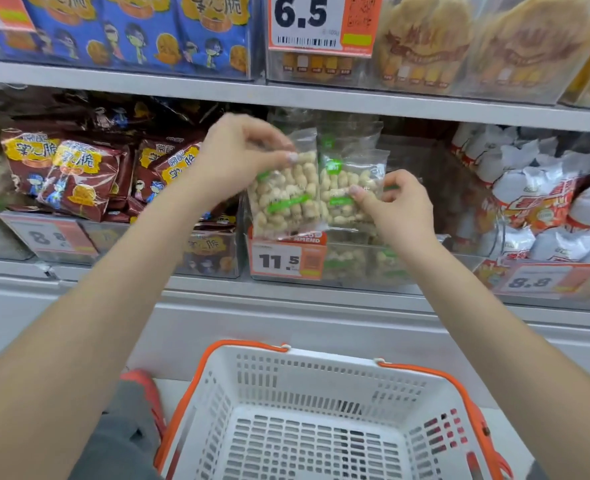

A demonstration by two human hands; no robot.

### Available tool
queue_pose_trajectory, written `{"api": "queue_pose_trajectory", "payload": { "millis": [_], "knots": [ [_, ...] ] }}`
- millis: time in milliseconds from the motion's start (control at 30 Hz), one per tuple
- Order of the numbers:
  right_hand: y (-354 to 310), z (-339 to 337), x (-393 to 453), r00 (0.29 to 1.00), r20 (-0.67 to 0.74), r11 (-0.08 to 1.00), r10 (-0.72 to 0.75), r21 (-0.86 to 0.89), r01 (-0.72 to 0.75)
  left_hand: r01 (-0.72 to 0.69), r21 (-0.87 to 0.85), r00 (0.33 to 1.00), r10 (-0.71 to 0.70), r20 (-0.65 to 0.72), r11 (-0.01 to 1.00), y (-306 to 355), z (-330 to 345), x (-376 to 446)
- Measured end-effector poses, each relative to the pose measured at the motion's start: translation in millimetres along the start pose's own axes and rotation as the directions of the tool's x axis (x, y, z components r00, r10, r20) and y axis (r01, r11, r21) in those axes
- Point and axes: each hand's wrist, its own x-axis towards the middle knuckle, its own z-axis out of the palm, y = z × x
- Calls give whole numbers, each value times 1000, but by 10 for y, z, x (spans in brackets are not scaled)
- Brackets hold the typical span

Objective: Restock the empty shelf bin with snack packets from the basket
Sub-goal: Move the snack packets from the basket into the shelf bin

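Clear plastic forms the shelf bin (356,268) at centre, fronted by an orange-and-white price tag reading 11.5 (286,259); it holds transparent packets of pale peanuts with green labels (352,140), some standing upright at the back and others lying low behind the bin's front wall. Left of this bin, a neighbouring bin holds dark brown snack bags with yellow lettering (79,174); right of it, white-and-red wrapped packets (546,202) are piled. Below the bin, a white slatted plastic basket with orange handles (321,410) stands with no packets visible inside. Above the bin's front edge, the left hand (238,157) pinches the top corner of one clear peanut packet (283,195) between curled fingers and thumb, holding it upright. Just beside it, the right hand (401,206) pinches the side of a second clear peanut packet (345,188), fingers curled. The two packets touch side by side.
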Motion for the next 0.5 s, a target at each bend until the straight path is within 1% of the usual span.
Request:
{"api": "queue_pose_trajectory", "payload": {
  "millis": [67,167,267,367,500],
  "knots": [
    [-5,-6,-1,999,-43,1000,-11,12,11,-26,140,998,18,58,990,65,4,224],
    [14,-14,-11,995,-97,998,-24,53,29,-65,248,989,30,143,967,80,19,395],
    [41,-3,-20,993,-104,997,-49,52,54,-113,267,991,89,100,957,-26,50,401],
    [70,-9,4,996,-81,998,-48,27,50,-116,290,993,109,39,950,-206,115,357],
    [81,-72,29,996,-72,998,-61,14,62,-149,377,989,134,67,914,-341,240,232]
  ]
}}
